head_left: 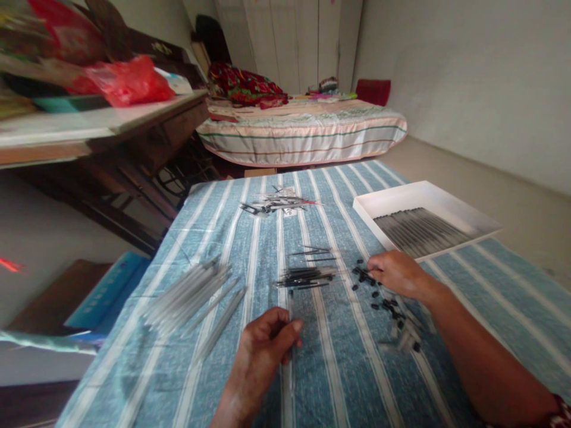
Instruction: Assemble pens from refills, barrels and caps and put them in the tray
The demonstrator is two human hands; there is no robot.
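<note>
While I had the left hand [270, 337] low over the striped cloth [357, 386], its thumb and fingertips were pinched closed on a slim clear tube [292, 371], which pointed away from me with its dark end foremost. I had the right hand [397, 274] at the edge of the scattered black caps [375, 294], fingers bunched and nearly together; I could not tell whether they had hold of one. Small clear pieces [405, 340] lay on the near side of those caps. Beyond the left hand I saw a pile of dark rods [307, 276], and to its left a fan of pale tubes [190, 297]. Farther off lay a mixed heap [281, 204]. Past the right hand, the white box [446, 199] held a row of greyish sticks [422, 230].
</note>
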